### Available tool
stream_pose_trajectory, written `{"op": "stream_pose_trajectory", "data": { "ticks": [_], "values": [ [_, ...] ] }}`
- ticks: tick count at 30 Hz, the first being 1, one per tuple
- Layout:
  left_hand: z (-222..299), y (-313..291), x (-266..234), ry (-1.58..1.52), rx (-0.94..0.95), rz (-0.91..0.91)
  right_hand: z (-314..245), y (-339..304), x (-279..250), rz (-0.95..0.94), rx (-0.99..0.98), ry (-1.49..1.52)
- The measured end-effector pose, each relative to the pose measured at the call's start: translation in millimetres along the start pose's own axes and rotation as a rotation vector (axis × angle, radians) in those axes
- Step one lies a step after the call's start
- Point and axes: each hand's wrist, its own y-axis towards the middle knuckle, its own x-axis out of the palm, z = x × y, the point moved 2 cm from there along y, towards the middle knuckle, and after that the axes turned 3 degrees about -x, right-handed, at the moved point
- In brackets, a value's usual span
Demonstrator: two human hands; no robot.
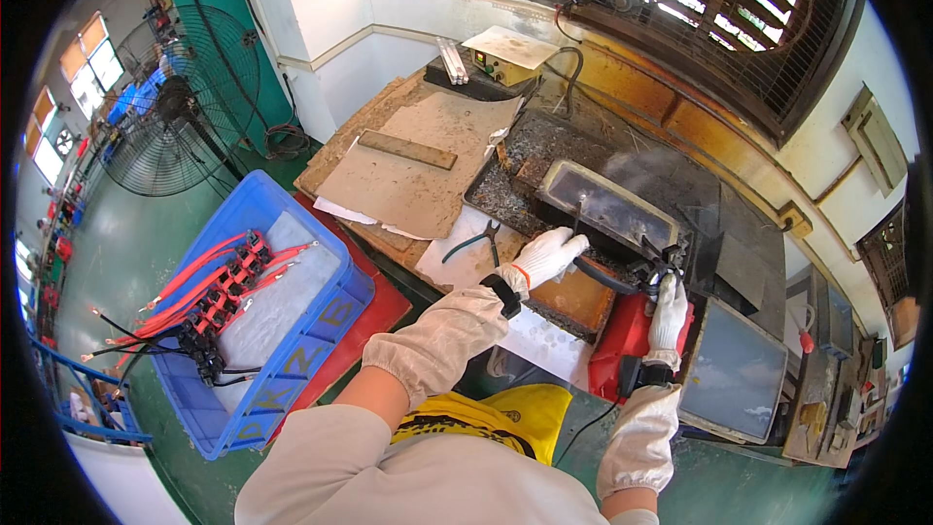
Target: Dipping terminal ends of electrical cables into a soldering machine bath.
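My left hand point(551, 256), in a white glove, is closed around a black cable point(604, 278) close to its end. That end points up over the near rim of a rectangular metal-framed pot point(612, 202) with a grey, shiny surface. The cable curves across to a black connector point(663, 264), which my right hand point(668, 316), also gloved, grips at the pot's near right corner. Its fingers partly hide the connector. Faint smoke hangs above the pot. Beside my left hand, pliers point(474, 241) with dark handles lie on white paper.
A red box-like object point(619, 342) sits below my right hand. To the left, a blue crate point(330, 335) holds several red and black cables with connectors. Cardboard point(408, 160) with a flat bar point(406, 149) covers the bench's left part. A control box point(505, 63) stands behind; a large fan point(175, 102) stands far left.
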Motion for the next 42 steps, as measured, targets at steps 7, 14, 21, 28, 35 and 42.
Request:
{"op": "stream_pose_trajectory", "data": {
  "ticks": [7, 14, 21, 28, 35, 42],
  "values": [
    [-3.2, 2.8, -0.3, 0.015, 0.006, 0.002, -0.2, -0.9, 1.1, -0.004, -0.009, 0.012],
    [-3.6, 2.7, 0.2, -0.005, 0.004, 0.004, 1.1, -0.3, 0.3, -0.011, -0.02, 0.026],
    [-0.1, -0.3, -0.2, -0.005, -0.001, 0.006, -2.2, -1.5, 0.1, -0.021, -0.028, 0.023],
    [-5.6, 4.8, 0.9, 0.03, 0.019, 0.021, -5.7, -2.6, 2.0, -0.009, -0.009, 0.005],
    [-2.6, 1.4, 0.5, 0.028, -0.005, 0.018, -0.1, -1.3, -0.4, -0.031, -0.044, 0.024],
    [2.0, -4.9, -1.4, 0.014, -0.012, 0.035, -5.9, -3.2, 2.1, -0.039, -0.014, 0.009]
  ]
}}
